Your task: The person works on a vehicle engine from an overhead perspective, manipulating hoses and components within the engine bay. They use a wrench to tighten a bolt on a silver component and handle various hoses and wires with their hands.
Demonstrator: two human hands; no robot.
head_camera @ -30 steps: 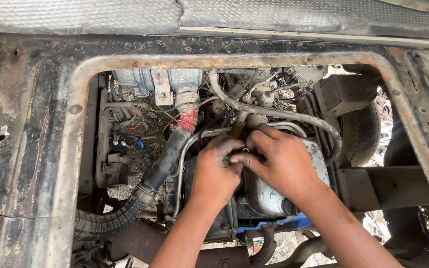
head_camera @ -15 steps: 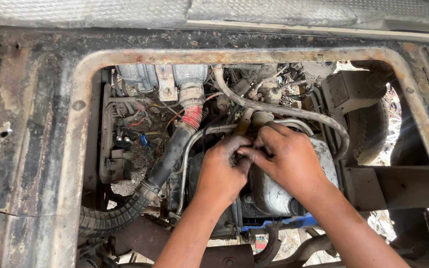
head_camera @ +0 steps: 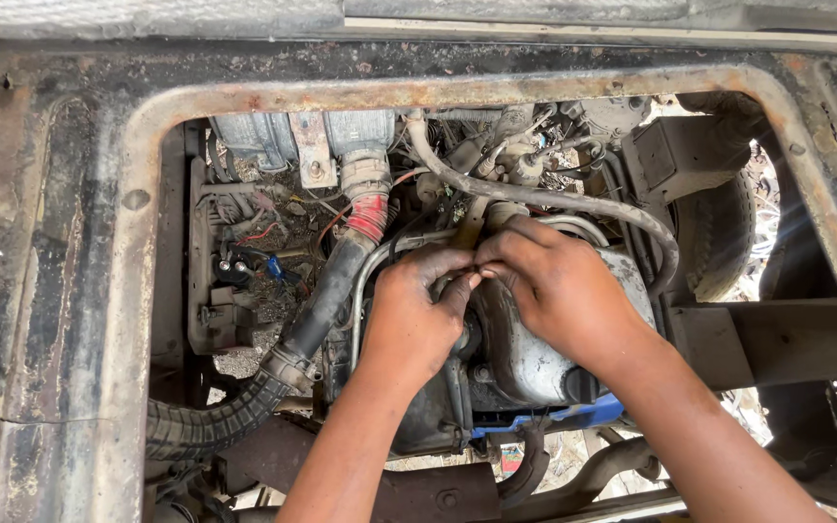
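Observation:
Both my hands reach down through a rusty rectangular opening (head_camera: 138, 203) into a dirty engine bay. My left hand (head_camera: 414, 315) and my right hand (head_camera: 559, 286) meet fingertip to fingertip over the top of a greasy metal engine part (head_camera: 525, 363). The fingers of both pinch something small between them; it is hidden by the fingers and I cannot tell what it is. A thin grey hose (head_camera: 554, 201) curves just above my right hand.
A thick black ribbed hose (head_camera: 317, 315) with a red-taped end runs down left of my left hand. Loose wires and connectors (head_camera: 254, 261) lie at the left. A tyre (head_camera: 724, 242) shows at the right, a blue piece (head_camera: 544, 421) below.
The view has shifted slightly, and my hands now sit a little lower and to the right. The fingertips stay pinched together at the same spot on the engine.

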